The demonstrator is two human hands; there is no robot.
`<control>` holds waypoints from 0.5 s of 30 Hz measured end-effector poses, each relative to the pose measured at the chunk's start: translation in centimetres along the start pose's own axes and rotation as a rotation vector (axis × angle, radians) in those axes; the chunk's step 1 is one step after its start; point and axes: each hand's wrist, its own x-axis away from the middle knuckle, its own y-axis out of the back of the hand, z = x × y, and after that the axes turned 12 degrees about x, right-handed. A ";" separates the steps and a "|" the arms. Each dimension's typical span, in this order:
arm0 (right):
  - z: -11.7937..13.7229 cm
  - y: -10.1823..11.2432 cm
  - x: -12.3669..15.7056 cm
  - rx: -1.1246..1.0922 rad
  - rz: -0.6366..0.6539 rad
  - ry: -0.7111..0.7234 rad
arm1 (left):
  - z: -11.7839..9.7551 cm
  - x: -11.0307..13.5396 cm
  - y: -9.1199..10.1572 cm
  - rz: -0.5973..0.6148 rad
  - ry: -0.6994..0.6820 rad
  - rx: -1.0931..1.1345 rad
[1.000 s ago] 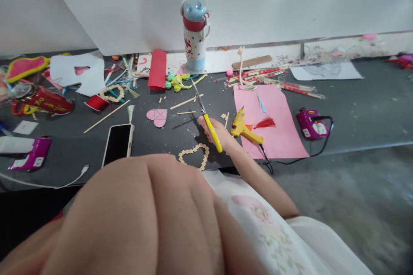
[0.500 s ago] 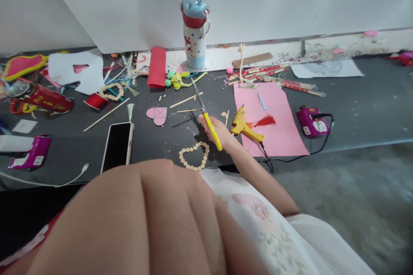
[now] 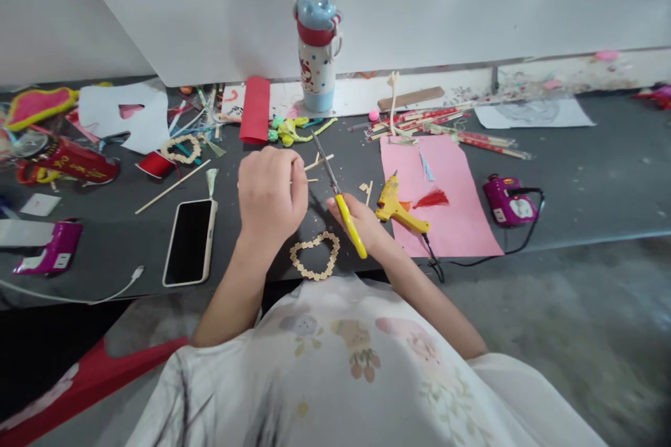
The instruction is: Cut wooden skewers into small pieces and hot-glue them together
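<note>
My left hand (image 3: 272,190) is held over the dark table with its fingers curled under into a fist. Whatever it may hold is hidden beneath it. A pair of scissors (image 3: 343,213) with yellow handles is gripped in my right hand (image 3: 370,225), blades together and pointing away from me. Thin wooden sticks (image 3: 319,162) lie between the left hand and the blades. Close to me, below both hands, is a heart outline (image 3: 317,275) made of small wooden pieces. A few short stick pieces (image 3: 369,193) lie just beyond the right hand.
A yellow glue gun (image 3: 401,206) rests partly on pink paper (image 3: 453,223), its cord trailing right to a purple box (image 3: 508,200). A phone (image 3: 189,243) lies left of my left hand. Behind stand a bottle (image 3: 316,52) and red folded paper (image 3: 255,110). Craft scraps crowd the left.
My left hand and arm have come down from close before the camera to above the table, now covering the pink heart-shaped piece. The right hand with the scissors has shifted slightly towards me.
</note>
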 end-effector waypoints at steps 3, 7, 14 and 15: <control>0.5 0.6 0.7 0.079 -0.033 0.001 | 1.2 1.0 -0.5 0.134 -0.069 -0.238; 0.9 1.3 1.3 0.159 -0.054 0.042 | 1.5 1.4 -0.8 0.199 -0.122 -0.280; 1.0 1.7 2.1 0.184 -0.046 0.075 | 2.6 1.5 -0.9 0.193 -0.162 -0.166; 0.9 1.7 2.1 0.187 -0.044 0.081 | 2.7 1.6 -0.9 0.200 -0.149 -0.145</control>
